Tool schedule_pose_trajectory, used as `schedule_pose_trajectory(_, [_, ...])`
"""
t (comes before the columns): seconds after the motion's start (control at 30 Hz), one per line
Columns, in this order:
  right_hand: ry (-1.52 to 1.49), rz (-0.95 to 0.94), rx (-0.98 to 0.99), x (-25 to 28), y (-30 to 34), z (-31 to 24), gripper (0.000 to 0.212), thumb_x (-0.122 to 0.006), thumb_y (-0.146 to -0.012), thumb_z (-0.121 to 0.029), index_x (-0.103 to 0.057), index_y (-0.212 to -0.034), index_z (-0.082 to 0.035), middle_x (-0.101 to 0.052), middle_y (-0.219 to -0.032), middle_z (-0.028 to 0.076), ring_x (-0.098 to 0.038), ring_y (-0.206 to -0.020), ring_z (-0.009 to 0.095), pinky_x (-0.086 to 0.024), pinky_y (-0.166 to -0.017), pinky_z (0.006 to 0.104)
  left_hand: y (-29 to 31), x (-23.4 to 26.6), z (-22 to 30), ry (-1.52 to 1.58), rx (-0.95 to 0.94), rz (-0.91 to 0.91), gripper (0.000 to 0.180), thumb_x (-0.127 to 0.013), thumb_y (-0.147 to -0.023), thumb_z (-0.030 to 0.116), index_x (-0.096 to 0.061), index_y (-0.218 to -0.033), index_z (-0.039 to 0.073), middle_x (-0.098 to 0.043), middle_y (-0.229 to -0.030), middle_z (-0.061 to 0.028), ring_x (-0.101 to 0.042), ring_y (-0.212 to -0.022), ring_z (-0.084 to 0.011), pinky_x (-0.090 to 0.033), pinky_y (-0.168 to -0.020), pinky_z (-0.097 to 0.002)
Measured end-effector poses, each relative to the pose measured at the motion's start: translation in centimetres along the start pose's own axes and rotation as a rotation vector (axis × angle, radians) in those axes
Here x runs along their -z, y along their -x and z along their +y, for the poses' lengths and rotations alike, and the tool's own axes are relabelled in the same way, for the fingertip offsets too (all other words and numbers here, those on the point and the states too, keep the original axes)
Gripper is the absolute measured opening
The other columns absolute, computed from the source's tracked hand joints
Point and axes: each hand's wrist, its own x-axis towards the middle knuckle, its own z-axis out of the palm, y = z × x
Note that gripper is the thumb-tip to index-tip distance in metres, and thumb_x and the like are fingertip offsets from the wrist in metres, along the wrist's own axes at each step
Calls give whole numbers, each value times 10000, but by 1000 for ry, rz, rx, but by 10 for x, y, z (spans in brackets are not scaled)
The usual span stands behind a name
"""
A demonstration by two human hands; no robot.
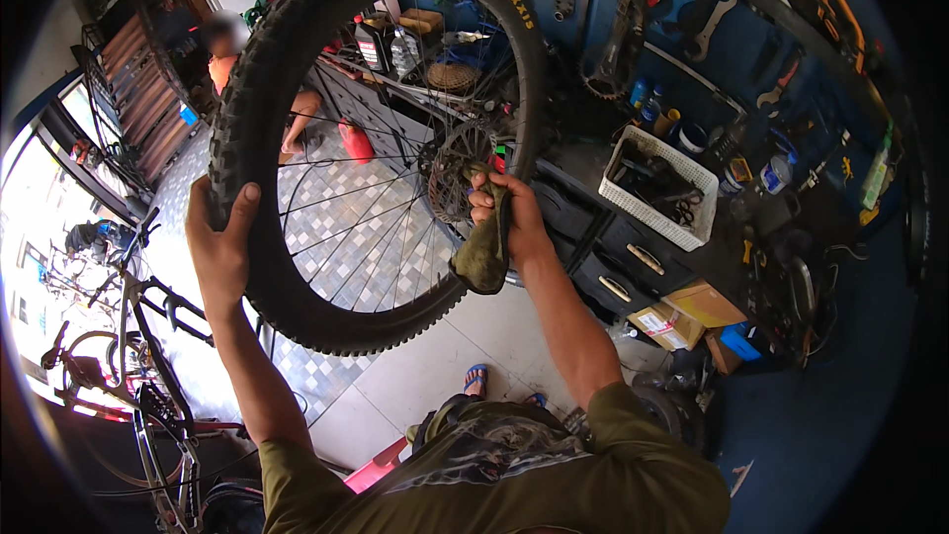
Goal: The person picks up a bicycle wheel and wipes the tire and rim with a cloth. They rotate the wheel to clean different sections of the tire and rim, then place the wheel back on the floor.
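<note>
A bicycle wheel [395,311] with a knobby black tyre is held up in front of me, its spokes and brake disc facing me. My left hand [219,237] grips the tyre at its left side, thumb on the near face and fingers behind. At the hub, my right hand [512,210] is closed round an olive-green rag [481,255], pressing part of it near the disc rotor [450,183]. Most of the rag hangs below the fingers. The hub's middle is partly hidden by the rag and hand.
On the right, a workbench carries a white basket [657,188] of dark parts, with cardboard boxes [692,316] below. Tools such as a wrench [714,28] hang on the blue wall. A bicycle frame [133,316] stands left. Another person [222,64] sits beyond the wheel, near a red container [356,141].
</note>
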Motion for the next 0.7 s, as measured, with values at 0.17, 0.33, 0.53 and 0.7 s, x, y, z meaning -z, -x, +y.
schedule_pose_trajectory(0.17, [625,183,78,-2,0,-1,307,-572,-953,-105,-631,-1237,-4,-629,-865,30,-527,-678,126,-451,-629,263,5,-5,-7,-35,-20,53,430,-748,-991,274,-608,-1215,-66,-723,-1042,-125,-651,-940,-176,-500,-888,-315])
schedule_pose_trajectory(0.33, [1654,134,495,8,-3,-5,433,-586,-927,-114,-689,-1342,-47,-740,-941,123,-677,-798,228,-522,-709,340,5,-3,-13,-47,9,27,455,-725,-1002,330,-625,-1211,-62,-708,-1065,-119,-637,-964,-172,-492,-896,-312])
schedule_pose_trajectory(0.53, [2683,-89,472,-41,15,-44,428,-653,-926,-165,-711,-1336,-271,-634,-1017,70,-713,-907,285,-603,-786,432,-3,9,-29,-1,57,5,440,-763,-974,297,-624,-1182,-64,-718,-969,-114,-637,-872,-157,-506,-818,-318])
schedule_pose_trajectory(0.7, [2768,50,740,-35,44,-56,534,-685,-899,-152,-665,-1405,-322,-611,-995,51,-707,-888,253,-614,-694,398,-4,5,-27,-44,56,15,457,-768,-969,313,-629,-1179,-69,-724,-999,-128,-645,-904,-166,-504,-854,-315])
